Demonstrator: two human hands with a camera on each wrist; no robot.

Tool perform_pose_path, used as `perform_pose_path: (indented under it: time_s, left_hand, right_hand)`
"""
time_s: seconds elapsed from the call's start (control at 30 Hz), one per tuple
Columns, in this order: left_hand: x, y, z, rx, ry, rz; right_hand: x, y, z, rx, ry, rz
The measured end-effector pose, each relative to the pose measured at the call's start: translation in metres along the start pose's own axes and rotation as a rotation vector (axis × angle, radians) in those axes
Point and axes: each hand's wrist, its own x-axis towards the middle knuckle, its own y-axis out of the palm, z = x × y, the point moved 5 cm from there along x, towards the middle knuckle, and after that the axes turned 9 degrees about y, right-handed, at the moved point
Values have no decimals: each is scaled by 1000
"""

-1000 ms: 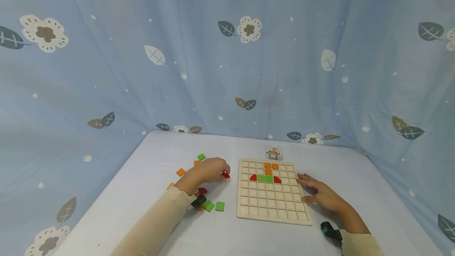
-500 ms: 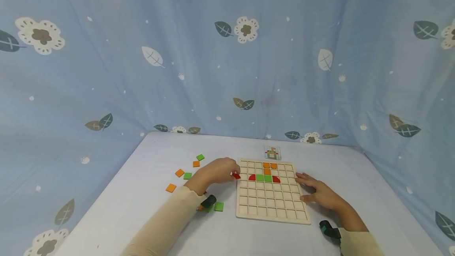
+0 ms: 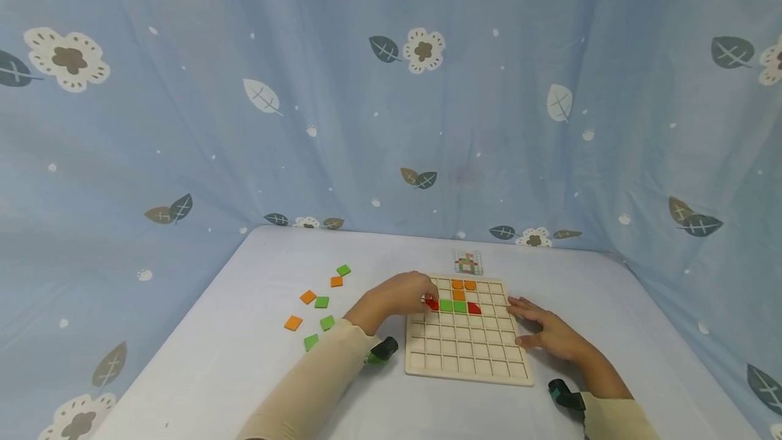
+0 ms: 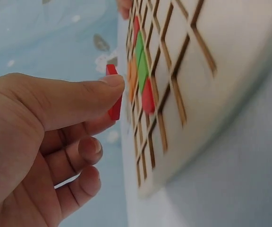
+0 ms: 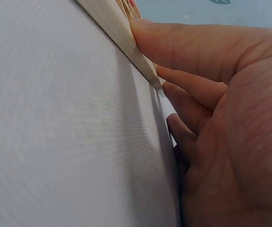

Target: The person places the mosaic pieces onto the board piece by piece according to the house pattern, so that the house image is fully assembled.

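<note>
Light is soft; a grey shadow bands the tabletop (image 5: 55,142) beside the right hand (image 5: 235,113); the far cloth (image 4: 46,42) blurs in the left wrist view.

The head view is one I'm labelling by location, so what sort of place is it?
Probably an indoor tabletop play or filming corner: a blue patterned curtain surrounds a white tabletop, where a wooden grid board holds coloured tiles. The wider room is hidden.
</note>
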Motion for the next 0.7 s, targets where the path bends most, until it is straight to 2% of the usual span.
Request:
perform_pose_path:
  time_s: [0.37, 0.7]
  left_hand:
    - [28, 15, -21, 16, 66, -12]
    - [44, 20, -36, 7, 54, -39]
  right_hand:
    - [-1, 0, 0, -10, -10, -12]
    - [-2, 0, 2, -23, -11, -8]
